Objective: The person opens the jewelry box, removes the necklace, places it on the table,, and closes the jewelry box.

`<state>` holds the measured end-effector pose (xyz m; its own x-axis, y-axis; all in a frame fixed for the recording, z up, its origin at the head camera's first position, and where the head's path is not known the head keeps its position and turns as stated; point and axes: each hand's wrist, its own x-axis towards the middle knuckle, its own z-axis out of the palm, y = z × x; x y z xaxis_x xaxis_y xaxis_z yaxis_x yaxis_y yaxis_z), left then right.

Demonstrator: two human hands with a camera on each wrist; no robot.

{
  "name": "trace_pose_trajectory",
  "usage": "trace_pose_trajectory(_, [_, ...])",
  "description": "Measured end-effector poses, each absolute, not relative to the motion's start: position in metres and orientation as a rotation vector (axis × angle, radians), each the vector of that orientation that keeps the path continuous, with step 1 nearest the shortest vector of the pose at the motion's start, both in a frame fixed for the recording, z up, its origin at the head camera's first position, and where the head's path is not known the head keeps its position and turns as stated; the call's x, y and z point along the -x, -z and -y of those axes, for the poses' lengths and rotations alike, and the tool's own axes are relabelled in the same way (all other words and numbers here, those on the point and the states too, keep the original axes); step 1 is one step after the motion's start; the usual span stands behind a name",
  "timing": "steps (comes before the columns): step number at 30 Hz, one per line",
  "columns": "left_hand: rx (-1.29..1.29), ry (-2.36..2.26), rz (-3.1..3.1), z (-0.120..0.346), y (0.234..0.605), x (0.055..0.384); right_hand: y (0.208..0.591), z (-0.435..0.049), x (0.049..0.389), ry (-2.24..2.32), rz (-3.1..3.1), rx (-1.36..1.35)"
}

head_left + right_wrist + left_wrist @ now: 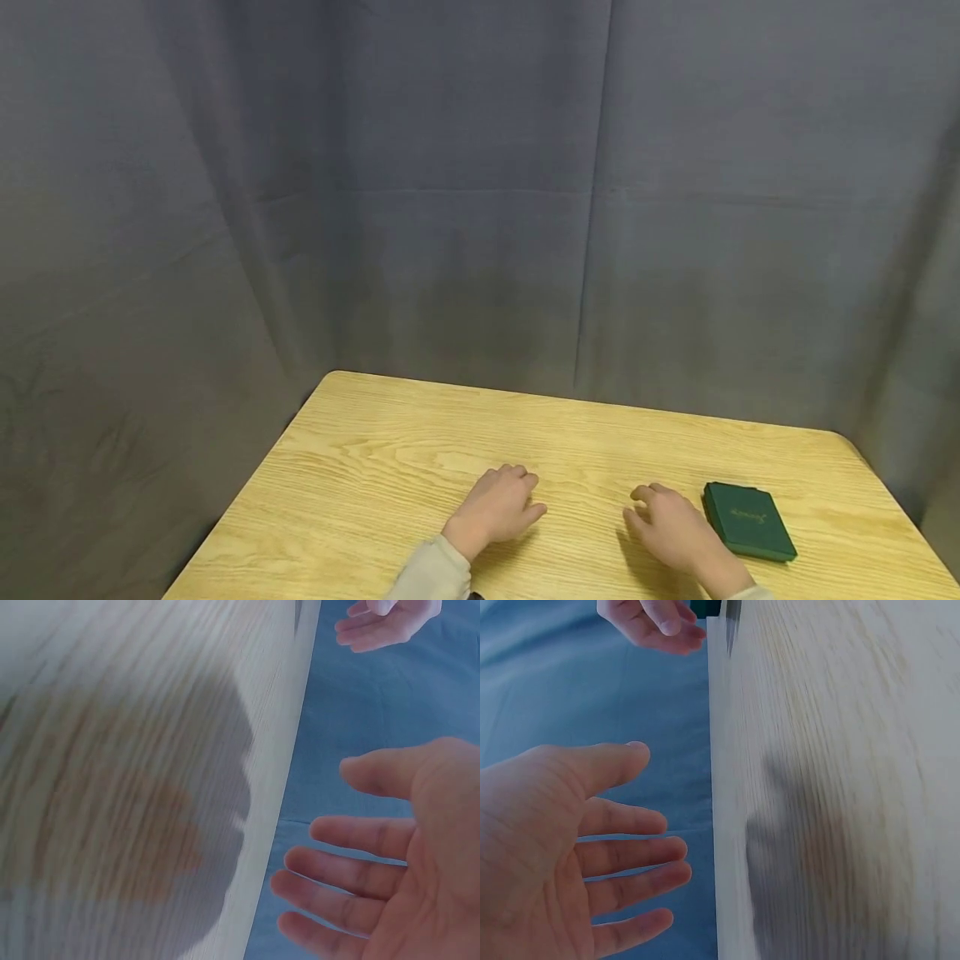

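Over the front middle of the table my left hand (pixel 497 507) hovers palm down, its fingers loosely extended and holding nothing. In the left wrist view the left palm (pixel 532 847) and its spread fingers show bare. My right hand (pixel 671 525) hangs above the wood to the right, also holding nothing, with relaxed fingers; the right wrist view shows its bare palm (pixel 435 870). Just right of that hand lies a flat dark green box (pixel 748 521) with small gold lettering on top. Neither hand visibly touches the box.
The light wood-grain table (pixel 360 467) has rounded far corners. Grey-blue curtains (pixel 465 208) hang behind it and along both sides. Shadows of the hands fall on the tabletop.
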<state>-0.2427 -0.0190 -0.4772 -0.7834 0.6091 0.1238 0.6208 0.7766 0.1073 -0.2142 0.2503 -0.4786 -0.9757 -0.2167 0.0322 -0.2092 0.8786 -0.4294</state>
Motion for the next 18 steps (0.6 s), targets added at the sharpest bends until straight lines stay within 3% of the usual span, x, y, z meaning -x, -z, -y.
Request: trace_pose_trajectory(18, [1.054,0.165,2.923,-0.008,0.488,0.246,0.477,-0.285,0.217,0.619,-3.105,0.418])
